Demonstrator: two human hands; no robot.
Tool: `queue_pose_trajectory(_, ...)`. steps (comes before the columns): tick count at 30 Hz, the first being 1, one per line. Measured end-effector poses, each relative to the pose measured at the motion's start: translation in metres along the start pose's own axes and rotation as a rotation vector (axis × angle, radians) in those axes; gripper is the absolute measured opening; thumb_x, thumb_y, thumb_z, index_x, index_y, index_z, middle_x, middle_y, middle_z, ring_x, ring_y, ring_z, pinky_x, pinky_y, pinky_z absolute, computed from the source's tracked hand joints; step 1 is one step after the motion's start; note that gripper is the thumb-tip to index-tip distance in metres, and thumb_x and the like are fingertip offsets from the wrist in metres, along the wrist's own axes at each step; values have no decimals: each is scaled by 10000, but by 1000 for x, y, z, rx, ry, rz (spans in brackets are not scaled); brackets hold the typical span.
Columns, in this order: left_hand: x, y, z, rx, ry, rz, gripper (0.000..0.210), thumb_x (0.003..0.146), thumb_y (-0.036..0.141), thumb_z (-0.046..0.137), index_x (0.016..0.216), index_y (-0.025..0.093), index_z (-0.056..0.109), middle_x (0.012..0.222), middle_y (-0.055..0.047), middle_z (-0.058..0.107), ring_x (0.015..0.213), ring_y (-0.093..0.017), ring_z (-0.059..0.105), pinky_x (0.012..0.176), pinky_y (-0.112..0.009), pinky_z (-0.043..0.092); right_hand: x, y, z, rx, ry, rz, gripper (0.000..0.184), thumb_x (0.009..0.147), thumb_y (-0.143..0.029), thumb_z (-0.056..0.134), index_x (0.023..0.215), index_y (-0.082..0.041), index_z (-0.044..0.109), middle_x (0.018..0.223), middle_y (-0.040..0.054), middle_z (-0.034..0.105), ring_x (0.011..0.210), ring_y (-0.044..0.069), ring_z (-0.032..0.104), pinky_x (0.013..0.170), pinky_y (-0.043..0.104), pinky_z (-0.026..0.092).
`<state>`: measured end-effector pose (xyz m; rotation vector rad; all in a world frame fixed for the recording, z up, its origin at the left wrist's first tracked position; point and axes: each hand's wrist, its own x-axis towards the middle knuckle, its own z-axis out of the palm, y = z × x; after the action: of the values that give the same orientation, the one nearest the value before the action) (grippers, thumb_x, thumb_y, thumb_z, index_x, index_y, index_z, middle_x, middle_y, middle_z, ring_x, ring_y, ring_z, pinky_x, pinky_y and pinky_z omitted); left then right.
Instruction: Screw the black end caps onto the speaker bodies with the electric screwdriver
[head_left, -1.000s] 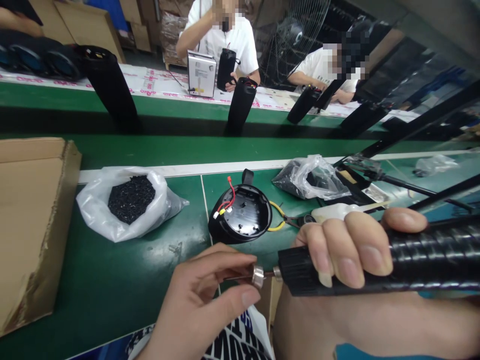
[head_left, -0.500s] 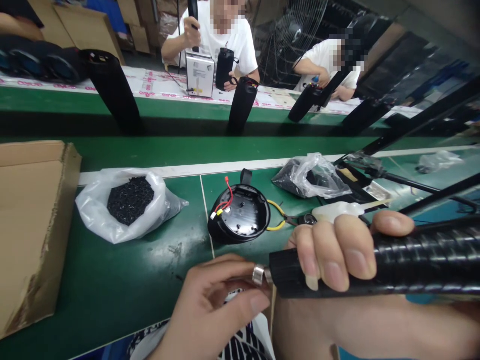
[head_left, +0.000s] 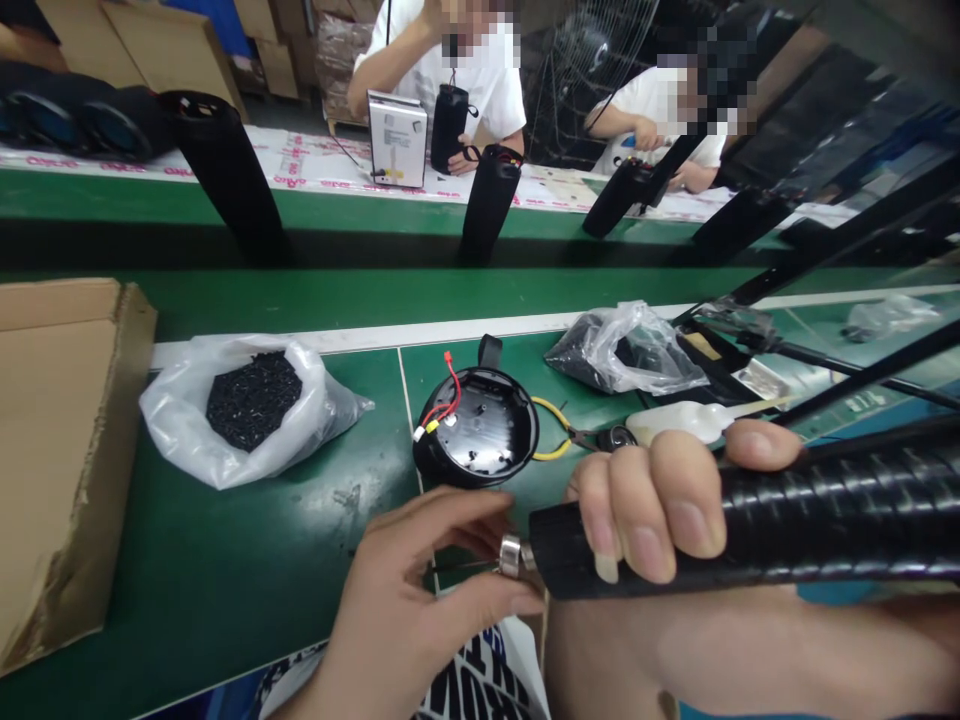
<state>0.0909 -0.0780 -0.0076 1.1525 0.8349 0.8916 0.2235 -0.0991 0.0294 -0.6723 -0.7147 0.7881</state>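
My right hand [head_left: 660, 510] is wrapped around a black electric screwdriver [head_left: 840, 505], its body ribbed and lying sideways. The silver collar [head_left: 511, 556] of the tool points left, and a thin dark bit [head_left: 461, 567] runs out from it. My left hand [head_left: 420, 580] curves around the collar and bit, thumb below and fingers above, apart from each other. Whether a fingertip behind touches the collar is hidden. Beyond my hands a round black speaker housing [head_left: 484, 425] lies with its open side up, red leads [head_left: 451, 390] sticking out.
On the green bench, a plastic bag [head_left: 180, 400] of black screws stands left, beside a cardboard box [head_left: 56, 450]. Yellow-handled pliers [head_left: 553, 452], a white bottle [head_left: 675, 424] and another bag [head_left: 622, 350] lie right. Across the belt, two people work among black cylindrical speakers [head_left: 491, 200].
My left thumb and fingers have spread wider around the collar, and the bit now shows. The screwdriver has shifted slightly left. Across the belt, one person's raised hand has moved up.
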Motion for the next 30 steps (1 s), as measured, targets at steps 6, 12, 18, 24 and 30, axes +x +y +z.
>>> queue_pose_trajectory(6, 3, 2, -3, 95, -15, 164, 309, 611, 119, 872, 851, 293, 786, 790, 47, 750, 695, -84, 690, 653, -99, 535, -1, 1, -2, 219, -80, 11, 385, 958, -533, 525, 1053, -169, 444, 716, -23, 430, 605, 83, 505, 583, 215, 487)
queue_pose_trajectory(12, 4, 4, -2, 48, 49, 72, 265, 557, 166, 906, 777, 249, 784, 713, 27, 740, 623, -108, 680, 601, -133, 547, 0, -7, -16, -141, 23, 114, 478, 839, -682, 611, 1031, -247, 564, 657, 3, 364, 562, 102, 447, 481, 218, 416)
queue_pose_trajectory(18, 1, 6, -1, -41, -44, -6, 348, 505, 99, 906, 775, 283, 788, 707, 64, 718, 640, -72, 656, 607, -82, 513, 12, -12, -35, -341, 93, 118, 561, 697, -704, 680, 996, -237, 595, 647, 24, 302, 620, 130, 442, 504, 208, 391)
queue_pose_trajectory(24, 2, 2, -6, -10, -29, -30, 499, 490, 79, 910, 910, 316, 781, 887, 35, 752, 775, -120, 708, 725, -126, 561, 11, -9, -28, -190, 5, 76, 542, 756, -694, 643, 1000, -218, 560, 647, 7, 343, 552, 109, 428, 477, 214, 381)
queue_pose_trajectory(30, -12, 4, -36, 215, 101, 82, 309, 626, 259, 873, 911, 311, 766, 796, 39, 755, 683, -129, 711, 650, -145, 570, 0, -9, 10, 27, 97, 41, 373, 912, -515, 584, 978, -177, 443, 651, -28, 369, 514, 83, 414, 497, 205, 416)
